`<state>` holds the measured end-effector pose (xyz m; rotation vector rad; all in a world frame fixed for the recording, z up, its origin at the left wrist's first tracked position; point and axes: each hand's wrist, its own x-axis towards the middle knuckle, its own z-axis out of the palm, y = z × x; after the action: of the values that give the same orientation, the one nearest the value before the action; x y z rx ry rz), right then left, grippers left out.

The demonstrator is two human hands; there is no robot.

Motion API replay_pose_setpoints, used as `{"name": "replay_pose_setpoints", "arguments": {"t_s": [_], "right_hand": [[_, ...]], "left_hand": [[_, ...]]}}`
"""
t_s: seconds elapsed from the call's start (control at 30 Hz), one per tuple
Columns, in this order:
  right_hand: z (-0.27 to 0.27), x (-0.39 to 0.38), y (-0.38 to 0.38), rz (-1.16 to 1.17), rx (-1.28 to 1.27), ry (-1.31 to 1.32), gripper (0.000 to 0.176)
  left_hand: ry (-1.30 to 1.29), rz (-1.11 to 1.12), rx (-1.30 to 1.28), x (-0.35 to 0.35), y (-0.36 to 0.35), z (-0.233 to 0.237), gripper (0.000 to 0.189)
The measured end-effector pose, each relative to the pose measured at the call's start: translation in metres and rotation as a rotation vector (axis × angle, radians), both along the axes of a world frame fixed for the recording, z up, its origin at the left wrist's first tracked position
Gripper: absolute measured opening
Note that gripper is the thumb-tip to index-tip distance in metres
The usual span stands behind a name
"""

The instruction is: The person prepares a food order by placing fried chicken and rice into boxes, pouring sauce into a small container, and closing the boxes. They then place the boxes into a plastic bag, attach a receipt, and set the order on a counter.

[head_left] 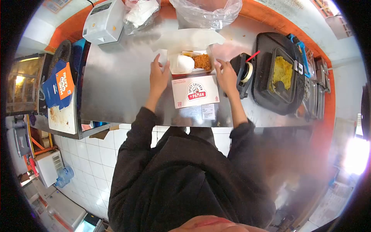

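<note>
An open cardboard meal box (pixel 194 91) lies on the metal counter, its printed lid flap spread toward me. Inside it are a white mound (pixel 185 64), which looks like wrapped rice, and a piece of fried chicken (pixel 202 61). At the box's left side, my left hand (pixel 159 76) has its fingers apart and nothing in it. My right hand (pixel 226 76) is at the right side flap, fingers spread; whether the fingertips touch the flap is unclear. A small printed receipt (pixel 208 111) lies just below the lid.
A black tape dispenser (pixel 243 75) stands right of my right hand, beside a black lidded container (pixel 281 73) with yellow food. A label printer (pixel 103 22) and plastic bags (pixel 206 13) are at the back. Blue and orange packaging (pixel 61 84) sits far left.
</note>
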<state>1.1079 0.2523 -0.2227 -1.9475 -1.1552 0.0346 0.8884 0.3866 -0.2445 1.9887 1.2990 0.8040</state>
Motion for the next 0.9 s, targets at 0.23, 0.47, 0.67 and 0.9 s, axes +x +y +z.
{"name": "replay_pose_setpoints", "arguments": {"t_s": [0.23, 0.47, 0.67, 0.9], "right_hand": [[-0.041, 0.02, 0.04, 0.173, -0.285, -0.029, 0.034], [0.032, -0.027, 0.017, 0.15, -0.217, 0.035, 0.034], [0.053, -0.05, -0.039, 0.045, -0.32, 0.141, 0.034], [0.028, -0.048, -0.099, -0.002, -0.198, 0.307, 0.026]], "left_hand": [[0.159, -0.159, -0.083, 0.013, 0.04, -0.034, 0.032], [0.232, -0.185, -0.07, -0.028, 0.017, 0.051, 0.03], [0.113, -0.245, -0.07, -0.048, -0.037, 0.068, 0.038], [-0.216, -0.252, -0.33, -0.038, -0.076, 0.031, 0.045]]}}
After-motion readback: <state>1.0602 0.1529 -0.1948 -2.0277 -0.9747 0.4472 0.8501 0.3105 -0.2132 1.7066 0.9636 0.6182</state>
